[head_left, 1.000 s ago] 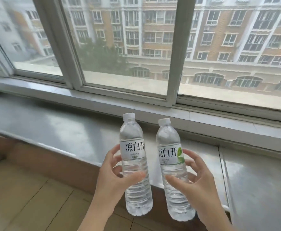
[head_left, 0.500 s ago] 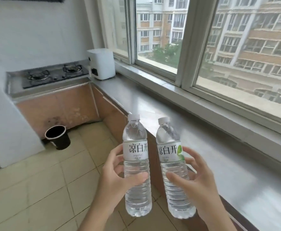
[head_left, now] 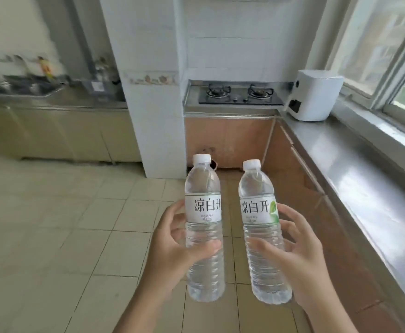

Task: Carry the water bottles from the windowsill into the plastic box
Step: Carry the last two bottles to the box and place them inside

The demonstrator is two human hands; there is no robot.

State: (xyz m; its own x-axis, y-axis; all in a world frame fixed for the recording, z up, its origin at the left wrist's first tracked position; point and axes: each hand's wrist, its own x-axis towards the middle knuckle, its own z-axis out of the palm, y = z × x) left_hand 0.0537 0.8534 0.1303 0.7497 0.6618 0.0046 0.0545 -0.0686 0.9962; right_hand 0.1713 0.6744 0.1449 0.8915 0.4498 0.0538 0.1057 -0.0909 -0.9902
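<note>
1. Far left, a long counter [head_left: 52, 102] runs along the wall with a blurred clutter of things on it, too smeared to name.
2. A white tiled pillar [head_left: 153, 92] stands at the middle, and a two-burner gas stove [head_left: 240, 94] sits in the recess just beside it.
3. The person's left hand [head_left: 172, 255] is wrapped round the left water bottle [head_left: 204, 227], thumb across the front below the label, fingers curled behind. The bottle is upright, capped and held in the air above the tiled floor [head_left: 64, 236].
4. The right hand [head_left: 300, 260] grips the right water bottle [head_left: 260, 231] the same way, upright, near the first but apart.
5. At the right the steel windowsill [head_left: 355, 169] runs under the window, with a white appliance [head_left: 314, 99] at its far end.
</note>
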